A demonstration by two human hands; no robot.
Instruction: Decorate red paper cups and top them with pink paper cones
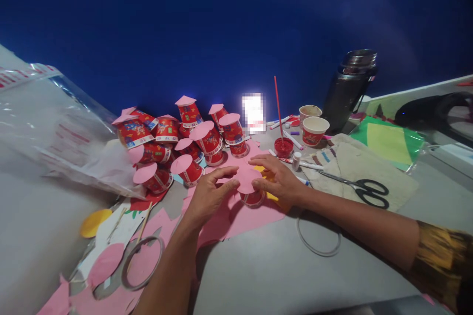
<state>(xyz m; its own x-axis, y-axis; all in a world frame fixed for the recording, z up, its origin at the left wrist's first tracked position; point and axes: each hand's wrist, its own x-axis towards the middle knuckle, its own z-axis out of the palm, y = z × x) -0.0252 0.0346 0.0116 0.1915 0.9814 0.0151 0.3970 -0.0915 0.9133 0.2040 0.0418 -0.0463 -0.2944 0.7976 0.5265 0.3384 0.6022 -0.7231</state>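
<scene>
A red paper cup (253, 199) stands upside down on pink paper (225, 221) with a pink paper disc (247, 179) on top. My left hand (210, 194) is at the disc's left edge, thumb and fingers curved and apart. On the other side, my right hand (279, 179) touches or nearly touches the disc's right edge, its fingers spread. Just beyond my hands, several red cups (209, 140) with pink paper tops are stacked and leaning in a cluster.
Scissors (369, 192) lie on a cloth bag (395, 184) at the right, near a dark flask (347, 91). A red paint pot (284, 147) holds a stick. White cups (315, 131) stand behind. Tape rings (142, 283) and a plastic bag (62, 128) are left.
</scene>
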